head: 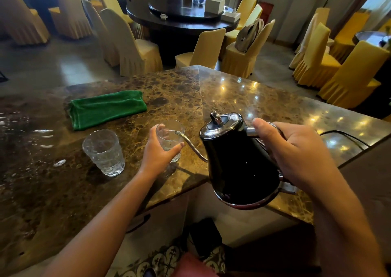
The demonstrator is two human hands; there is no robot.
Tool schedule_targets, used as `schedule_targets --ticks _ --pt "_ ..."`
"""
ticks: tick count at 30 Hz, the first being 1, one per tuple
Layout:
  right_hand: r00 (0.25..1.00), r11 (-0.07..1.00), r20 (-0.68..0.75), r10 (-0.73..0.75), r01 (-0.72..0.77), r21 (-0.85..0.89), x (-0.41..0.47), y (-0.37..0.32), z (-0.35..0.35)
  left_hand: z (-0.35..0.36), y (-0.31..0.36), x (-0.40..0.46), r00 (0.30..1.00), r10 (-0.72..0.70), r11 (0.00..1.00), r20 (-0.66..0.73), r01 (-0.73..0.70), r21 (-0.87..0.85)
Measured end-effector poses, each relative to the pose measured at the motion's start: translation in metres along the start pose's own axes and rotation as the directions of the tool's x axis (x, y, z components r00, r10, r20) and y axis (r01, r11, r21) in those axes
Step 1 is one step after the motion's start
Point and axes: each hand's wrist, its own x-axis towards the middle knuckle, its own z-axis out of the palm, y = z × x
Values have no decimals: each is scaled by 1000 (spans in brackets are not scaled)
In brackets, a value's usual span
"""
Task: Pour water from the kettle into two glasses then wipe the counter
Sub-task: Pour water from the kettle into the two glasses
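On the brown stone counter (pixel 243 98), seen from the head camera, the pouring is under way. The right hand (pixel 296 149), at about 3 o'clock in the view, has its fingers wrapped around the handle of the black kettle (pixel 239 166). The kettle is lifted off the counter and tipped to the left. Its thin spout (pixel 191 144) reaches over the rim of the smooth glass (pixel 170 139) near the middle.

The left hand (pixel 157 151) holds that glass from the near side, fingers and thumb curled around it. There seems to be only a little water in the bottom, so this glass looks far from full.

The bumpy glass (pixel 103 151) stands alone at about 9 o'clock from the smooth one, near but not touching. I cannot tell if it has water in it yet.

The green cloth (pixel 108 108) lies folded at about 11 o'clock, well apart from both hands. Nobody is touching it. Small wet spots (pixel 45 138) sit on the counter at the far left.

So the job is at an early or middle part. At least one glass needs more water, and the wiping is not yet done.
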Motion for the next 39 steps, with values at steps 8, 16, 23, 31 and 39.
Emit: schedule_targets --ticks 8,16,23,31,39 --pt "995 981 -4 98 -96 171 -17 25 9 0 0 -1 1000 -3 1000 0 3 18" --pt "944 794 -47 327 -247 555 -41 43 35 1 0 0 1000 -3 999 -7 4 46" --pt "908 610 -61 414 -227 759 -59 50 52 1 -1 0 1000 -6 998 2 6 57" --pt "868 503 -128 479 -152 851 -69 66 55 1 -2 -1 1000 -6 998 -16 7 61" --pt "842 532 -220 493 -92 842 -66 78 38 2 -2 -1 1000 0 1000 3 0 30"
